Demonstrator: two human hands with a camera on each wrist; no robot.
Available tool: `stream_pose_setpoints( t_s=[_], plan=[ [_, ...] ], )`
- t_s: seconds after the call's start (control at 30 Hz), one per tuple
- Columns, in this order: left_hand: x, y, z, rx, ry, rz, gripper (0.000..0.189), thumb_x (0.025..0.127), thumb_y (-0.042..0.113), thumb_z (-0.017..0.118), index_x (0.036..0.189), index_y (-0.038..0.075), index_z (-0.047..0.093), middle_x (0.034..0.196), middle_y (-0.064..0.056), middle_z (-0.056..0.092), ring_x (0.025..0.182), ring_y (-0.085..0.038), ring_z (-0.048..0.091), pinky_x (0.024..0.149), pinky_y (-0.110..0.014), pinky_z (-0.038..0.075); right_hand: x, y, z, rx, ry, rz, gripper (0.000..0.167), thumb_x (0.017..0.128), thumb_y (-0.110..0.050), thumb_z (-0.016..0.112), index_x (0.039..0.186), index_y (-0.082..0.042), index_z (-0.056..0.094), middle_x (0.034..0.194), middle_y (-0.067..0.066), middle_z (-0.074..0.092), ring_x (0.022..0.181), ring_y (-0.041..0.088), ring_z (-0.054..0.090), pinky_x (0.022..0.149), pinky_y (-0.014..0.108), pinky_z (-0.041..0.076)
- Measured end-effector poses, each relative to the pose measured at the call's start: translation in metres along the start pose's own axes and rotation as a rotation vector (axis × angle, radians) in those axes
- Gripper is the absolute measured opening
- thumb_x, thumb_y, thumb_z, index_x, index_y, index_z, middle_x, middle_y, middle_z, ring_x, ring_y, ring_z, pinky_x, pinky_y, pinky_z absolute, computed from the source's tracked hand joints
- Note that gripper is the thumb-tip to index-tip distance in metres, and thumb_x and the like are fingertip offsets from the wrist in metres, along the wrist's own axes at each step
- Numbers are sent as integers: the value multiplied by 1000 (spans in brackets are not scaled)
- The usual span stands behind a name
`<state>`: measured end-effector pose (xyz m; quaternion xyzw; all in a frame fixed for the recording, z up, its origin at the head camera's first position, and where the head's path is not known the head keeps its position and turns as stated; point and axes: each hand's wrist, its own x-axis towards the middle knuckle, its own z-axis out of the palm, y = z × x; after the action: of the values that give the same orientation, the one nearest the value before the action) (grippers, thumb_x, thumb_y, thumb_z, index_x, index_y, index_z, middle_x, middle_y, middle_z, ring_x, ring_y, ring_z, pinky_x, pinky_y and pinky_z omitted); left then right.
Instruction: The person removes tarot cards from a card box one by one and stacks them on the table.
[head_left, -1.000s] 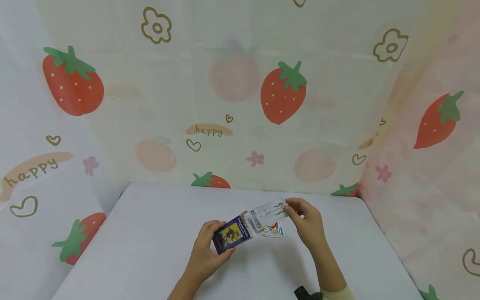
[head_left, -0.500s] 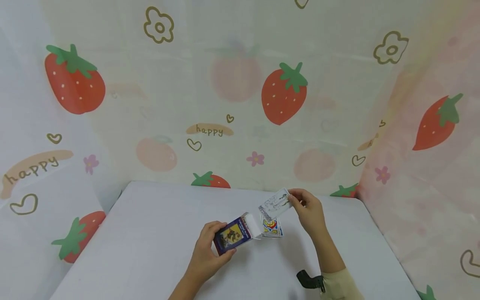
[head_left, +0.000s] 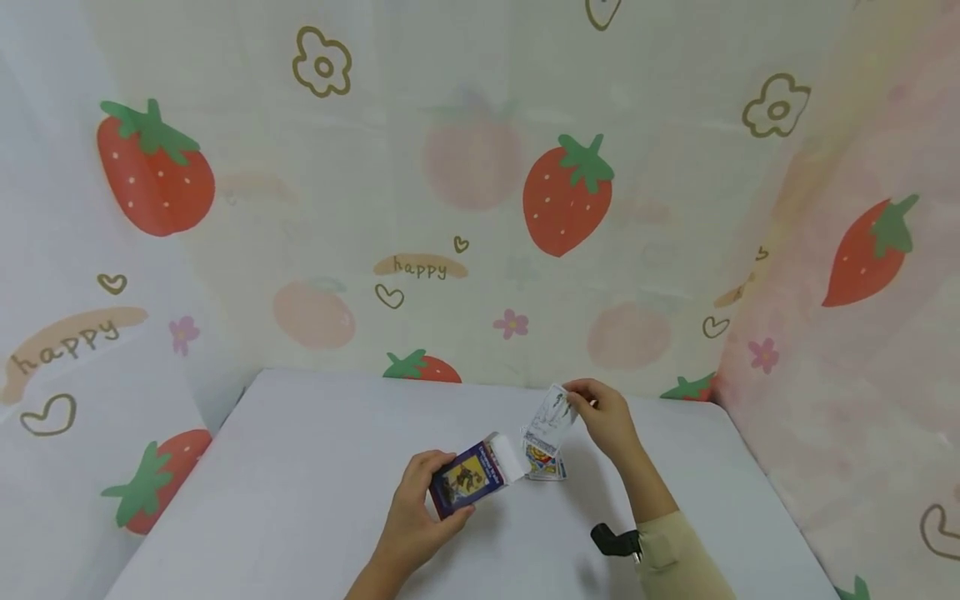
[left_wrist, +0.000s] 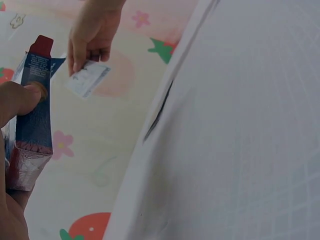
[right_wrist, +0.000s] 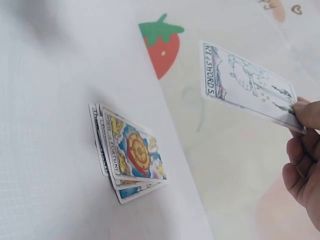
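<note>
My left hand [head_left: 422, 508] grips a dark blue card box [head_left: 467, 479] with a yellow picture, its white end flap open towards the right. The left wrist view shows the thumb across the narrow side of the box [left_wrist: 36, 107]. Between thumb and fingers my right hand [head_left: 606, 417] pinches one tarot card [head_left: 553, 419] by its end. "Ace of Swords" is legible on this card [right_wrist: 247, 82] in the right wrist view. Below it on the table lies a small, uneven pile of tarot cards [right_wrist: 135, 152], Wheel of Fortune on top, apart from the held card.
The white table [head_left: 315, 467] ends at a back wall sheet [head_left: 450, 325] printed with strawberries and flowers. A black device [head_left: 613, 540] sits at the right wrist beside a beige sleeve [head_left: 678, 554].
The right hand has drawn the card away from the box's open end and brought it over the pile, turning it steeper. The left hand and box have barely moved.
</note>
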<state>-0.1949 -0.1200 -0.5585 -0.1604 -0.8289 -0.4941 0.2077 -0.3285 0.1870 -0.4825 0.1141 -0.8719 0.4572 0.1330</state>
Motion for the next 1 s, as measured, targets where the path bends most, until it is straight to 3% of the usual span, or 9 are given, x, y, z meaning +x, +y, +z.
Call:
stream_pose_setpoints(
  t_s=[0.37,0.57,1.0],
  plan=[
    [0,-2,1,-1,20,27,75,74,19,93,138,24,54,134,9,52,120,-10,55,102,-30,53,19,23,15,-28,-109,32,15,100,-12,65,112,-8,73,99,7,71,91,21,60,76,31,49],
    [-2,-4,3,19,20,26,76,74,22,93,139,25,53,135,8,51,120,-9,54,102,-30,52,21,38,26,-21,-148,88,15,100,-12,65,111,-8,74,98,6,69,91,20,58,77,31,47],
    [-1,-3,3,5,29,14,76,73,18,93,138,26,54,134,10,52,119,-9,55,102,-30,53,23,49,43,-21,-196,95,12,99,-11,65,107,-9,74,100,4,71,93,19,59,82,34,47]
  ],
)
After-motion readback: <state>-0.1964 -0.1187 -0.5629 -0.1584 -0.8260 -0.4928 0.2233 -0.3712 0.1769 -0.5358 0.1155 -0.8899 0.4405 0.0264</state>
